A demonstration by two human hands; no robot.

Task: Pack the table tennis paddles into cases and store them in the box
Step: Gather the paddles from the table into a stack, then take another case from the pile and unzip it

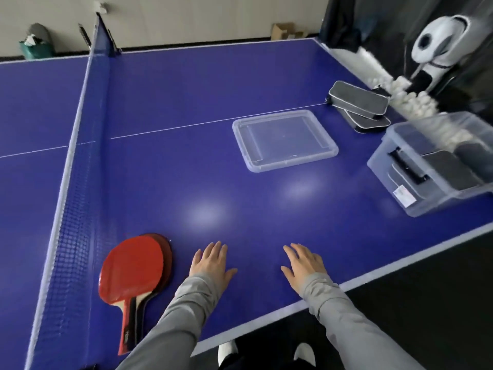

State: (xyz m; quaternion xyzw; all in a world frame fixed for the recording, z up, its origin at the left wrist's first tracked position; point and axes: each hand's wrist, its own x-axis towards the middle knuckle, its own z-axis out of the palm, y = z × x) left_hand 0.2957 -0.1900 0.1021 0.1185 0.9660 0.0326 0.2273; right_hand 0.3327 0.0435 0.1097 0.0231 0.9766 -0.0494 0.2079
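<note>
My left hand [212,263] and right hand [302,264] lie flat and empty. The stacked paddles [134,273] sit just left of my left hand; cases [358,102] and box [437,166] lie far right, so I risk fumbling both paddles together.

Box label [404,194], paddle handle [126,336] print: unreadable.

Both hands lie flat, fingers straight, on the blue bench [186,108] near its front edge: left hand [212,263], right hand [302,263]. Left of them two stacked paddles [133,268] lie beside the net [72,182]. A clear lid [284,140] sits mid-bench. Far right, two grey cases [360,106] are stacked; nearer, a clear box [437,164] holds dark cases.
</note>
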